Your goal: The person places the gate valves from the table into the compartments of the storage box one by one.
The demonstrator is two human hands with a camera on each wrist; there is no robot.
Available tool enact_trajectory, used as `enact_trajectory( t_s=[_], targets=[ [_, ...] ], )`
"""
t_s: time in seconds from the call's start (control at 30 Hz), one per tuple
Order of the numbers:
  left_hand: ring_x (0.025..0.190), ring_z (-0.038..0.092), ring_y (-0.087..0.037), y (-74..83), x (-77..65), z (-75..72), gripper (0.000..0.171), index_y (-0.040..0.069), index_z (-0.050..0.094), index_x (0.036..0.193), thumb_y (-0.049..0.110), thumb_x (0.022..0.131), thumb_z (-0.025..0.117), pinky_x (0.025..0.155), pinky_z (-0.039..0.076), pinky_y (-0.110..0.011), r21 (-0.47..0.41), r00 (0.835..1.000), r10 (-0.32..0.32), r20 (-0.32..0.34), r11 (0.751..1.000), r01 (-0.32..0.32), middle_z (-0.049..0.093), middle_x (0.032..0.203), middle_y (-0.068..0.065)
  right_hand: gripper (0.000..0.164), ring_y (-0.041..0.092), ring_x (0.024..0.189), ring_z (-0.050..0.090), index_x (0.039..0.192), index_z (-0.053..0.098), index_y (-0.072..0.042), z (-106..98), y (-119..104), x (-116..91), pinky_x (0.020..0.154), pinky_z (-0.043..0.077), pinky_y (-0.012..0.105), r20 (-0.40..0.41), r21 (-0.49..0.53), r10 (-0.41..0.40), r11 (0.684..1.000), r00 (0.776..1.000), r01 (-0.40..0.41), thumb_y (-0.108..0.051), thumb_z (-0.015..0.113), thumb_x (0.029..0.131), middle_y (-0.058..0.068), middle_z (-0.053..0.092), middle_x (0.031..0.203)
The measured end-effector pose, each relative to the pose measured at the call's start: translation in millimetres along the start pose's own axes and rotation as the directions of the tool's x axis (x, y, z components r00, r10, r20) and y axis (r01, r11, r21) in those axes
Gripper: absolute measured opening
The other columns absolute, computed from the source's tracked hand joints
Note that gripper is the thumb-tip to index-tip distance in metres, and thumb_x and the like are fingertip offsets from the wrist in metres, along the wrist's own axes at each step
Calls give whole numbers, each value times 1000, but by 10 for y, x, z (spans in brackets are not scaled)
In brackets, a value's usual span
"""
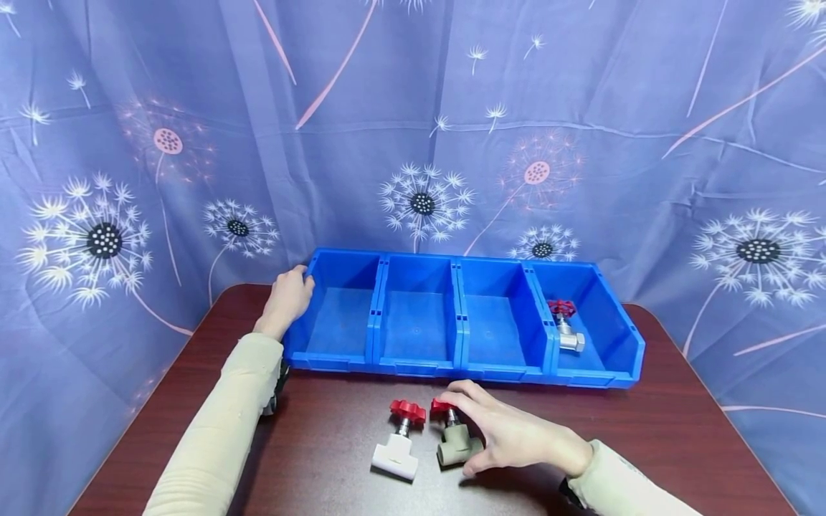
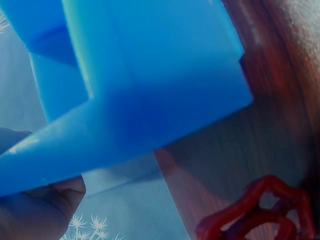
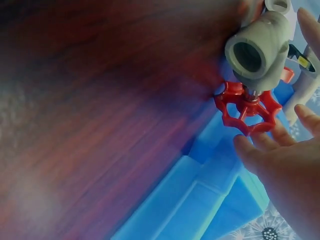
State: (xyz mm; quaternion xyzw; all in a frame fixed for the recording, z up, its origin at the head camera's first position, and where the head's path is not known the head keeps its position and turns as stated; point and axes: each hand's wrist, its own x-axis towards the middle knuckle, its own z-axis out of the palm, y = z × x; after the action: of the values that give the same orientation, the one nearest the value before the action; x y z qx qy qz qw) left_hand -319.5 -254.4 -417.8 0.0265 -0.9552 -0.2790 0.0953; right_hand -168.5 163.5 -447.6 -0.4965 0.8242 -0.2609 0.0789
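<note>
My left hand [image 1: 288,297] grips the outer left wall of the row of blue bins [image 1: 413,370]; in the left wrist view that hand [image 2: 40,210] shows on both sides of the bin's edge [image 2: 115,120]. My right hand [image 1: 510,430] is spread over a grey-green tee-shaped valve [image 1: 455,446] with a red handwheel. Its fingertips lie at the handwheel [image 3: 248,111] in the right wrist view, the thumb apart from the body. Just left of it on the table, a white tee valve [image 1: 396,455] also has a red handwheel.
A metal valve [image 1: 568,337] with a red handwheel lies in the far right bin. Another red handwheel [image 2: 265,210] shows near my left wrist in the left wrist view. The dark wooden table [image 1: 335,430] ends at a flowered blue curtain [image 1: 348,165].
</note>
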Motion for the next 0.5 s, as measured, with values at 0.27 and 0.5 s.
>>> enact_trajectory(
  t_s=[0.27,0.5],
  targets=[
    [111,56,-49,7,-4,-13,46,-8,42,140,20,105,40,92,45,-59,1,1000,-3,-2,1000,3,54,128,-33,104,21,116,50,150,29,-20,68,21,22,95,47,33,-11,6,23,1000,1000,-23,-33,91,67,10,30,145],
    [111,56,-48,2,-2,-6,46,-8,42,140,20,105,40,92,45,-59,1,1000,0,-5,1000,0,55,127,-32,109,20,122,45,148,32,-16,126,26,33,97,46,34,-18,-50,40,998,999,-41,-33,93,60,13,30,145]
  ],
)
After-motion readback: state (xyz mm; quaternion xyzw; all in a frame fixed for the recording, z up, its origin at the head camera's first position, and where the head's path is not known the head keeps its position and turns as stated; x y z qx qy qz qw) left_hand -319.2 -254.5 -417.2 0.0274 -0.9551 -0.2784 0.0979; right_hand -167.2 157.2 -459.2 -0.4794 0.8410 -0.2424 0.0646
